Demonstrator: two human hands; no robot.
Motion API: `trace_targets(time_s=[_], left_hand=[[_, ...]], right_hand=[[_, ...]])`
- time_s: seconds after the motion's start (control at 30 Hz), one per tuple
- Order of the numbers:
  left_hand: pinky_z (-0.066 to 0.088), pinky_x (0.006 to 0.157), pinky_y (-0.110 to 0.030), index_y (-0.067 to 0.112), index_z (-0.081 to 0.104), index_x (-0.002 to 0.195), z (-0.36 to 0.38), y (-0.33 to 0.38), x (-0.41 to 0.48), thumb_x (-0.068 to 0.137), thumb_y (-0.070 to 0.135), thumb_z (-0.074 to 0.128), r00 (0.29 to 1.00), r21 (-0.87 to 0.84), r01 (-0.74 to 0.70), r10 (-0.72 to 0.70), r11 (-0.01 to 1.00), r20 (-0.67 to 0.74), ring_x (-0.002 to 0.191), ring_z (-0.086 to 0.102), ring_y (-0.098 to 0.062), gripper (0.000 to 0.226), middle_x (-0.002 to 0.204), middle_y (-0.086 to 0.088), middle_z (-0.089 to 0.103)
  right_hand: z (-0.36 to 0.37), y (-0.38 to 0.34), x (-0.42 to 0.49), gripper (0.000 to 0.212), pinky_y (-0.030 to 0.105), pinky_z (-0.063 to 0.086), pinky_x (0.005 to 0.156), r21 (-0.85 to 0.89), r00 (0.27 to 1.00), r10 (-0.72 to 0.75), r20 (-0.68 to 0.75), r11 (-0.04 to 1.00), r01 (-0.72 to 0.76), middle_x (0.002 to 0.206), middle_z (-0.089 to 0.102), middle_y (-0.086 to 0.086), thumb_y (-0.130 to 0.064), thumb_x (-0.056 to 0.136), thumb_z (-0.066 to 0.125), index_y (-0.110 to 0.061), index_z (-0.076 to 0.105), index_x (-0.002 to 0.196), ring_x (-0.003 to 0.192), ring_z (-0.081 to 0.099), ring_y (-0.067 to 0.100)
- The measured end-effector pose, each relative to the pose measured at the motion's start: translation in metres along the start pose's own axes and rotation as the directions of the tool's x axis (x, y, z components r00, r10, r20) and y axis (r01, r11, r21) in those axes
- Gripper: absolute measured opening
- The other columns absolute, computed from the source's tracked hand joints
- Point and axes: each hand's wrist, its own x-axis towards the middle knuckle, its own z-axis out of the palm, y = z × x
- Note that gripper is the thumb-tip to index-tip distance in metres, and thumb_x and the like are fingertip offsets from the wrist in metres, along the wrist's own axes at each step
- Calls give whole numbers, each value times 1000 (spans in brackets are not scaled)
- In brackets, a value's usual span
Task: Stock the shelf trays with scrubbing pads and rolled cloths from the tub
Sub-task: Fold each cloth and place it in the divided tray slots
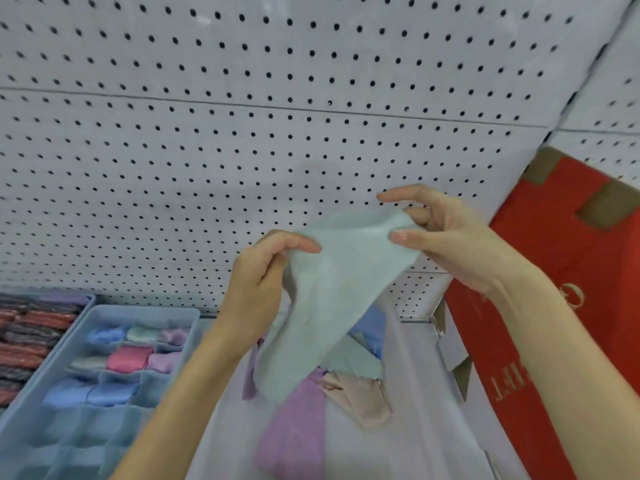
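Observation:
A pale green cloth (pixel 332 292) hangs unrolled in front of me, held up above the white tub (pixel 426 393). My left hand (pixel 263 285) pinches its left edge and my right hand (pixel 446 233) pinches its upper right corner. Below it the tub holds loose cloths: a purple one (pixel 294 431), a beige one (pixel 360 393) and a blue one (pixel 372 327). To the left a blue divided tray (pixel 104 393) holds rolled cloths in blue, pink, purple and green. At the far left a second tray (pixel 24 344) is packed with red and dark scrubbing pads.
A white pegboard wall (pixel 277 116) fills the background behind the shelf. A red cardboard box (pixel 561 289) with brown patches leans at the right, close to my right forearm. Several front compartments of the blue tray hold nothing.

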Motion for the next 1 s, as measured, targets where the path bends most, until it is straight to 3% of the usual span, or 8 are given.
trace_targets(time_s=[0.13,0.23,0.33,0.5,0.63,0.73,0.83,1.0], left_hand=[[38,66,-10,18,72,78,2,9,-15,87,-13,41,983,-165,185,-185,969,18,69,55,6,45,77,18,69],[46,67,-18,22,73,77,3,17,-13,82,-1,57,953,-407,303,-270,862,137,73,60,-5,28,82,7,69],[51,62,-24,24,74,79,1,30,-5,78,9,66,951,-551,304,-220,777,216,73,64,-13,17,83,2,70],[50,60,-20,25,74,75,-4,46,-3,81,5,66,984,-428,177,-160,886,76,73,64,-10,23,80,6,71],[44,57,-13,18,62,96,-7,56,-11,88,1,60,990,-323,139,-136,936,33,61,56,-4,20,73,10,66],[49,52,-20,16,54,102,-12,64,-15,75,12,67,970,-520,242,-222,819,102,59,60,-8,31,68,7,65],[47,44,-21,21,64,79,-13,65,-14,63,16,85,951,-725,304,-236,618,198,49,57,-11,27,60,1,63],[45,44,-16,22,60,57,12,70,-12,48,39,91,944,-830,329,-160,450,287,44,53,-4,36,54,6,60]], right_hand=[[14,-12,-4,31,39,49,79,-81,996,-91,-3,993,91,86,63,5,-3,89,59,-26,59,108,80,58,22],[28,-21,-5,27,38,41,60,-136,977,-111,179,981,136,85,55,22,-6,89,61,-22,56,109,69,48,31],[35,-28,-4,25,41,37,59,-176,947,-77,312,975,137,92,54,32,-8,87,61,-19,54,109,68,44,44],[30,-32,-11,20,31,43,61,-179,992,-53,119,981,74,81,67,18,-19,71,76,-19,64,88,71,52,26],[23,-32,-21,5,21,47,64,-147,995,-82,56,985,90,71,68,5,-14,70,74,-18,71,72,66,59,13],[19,-34,-33,5,20,51,68,15,967,-156,201,988,156,75,69,0,-17,72,78,-18,73,74,71,63,11],[26,-39,-36,11,21,49,70,193,925,-241,293,963,189,83,66,-3,-29,71,78,-20,72,74,76,60,10],[66,-32,-22,6,28,49,87,339,927,-339,164,901,269,118,64,-7,-22,71,77,-25,73,70,114,57,13]])
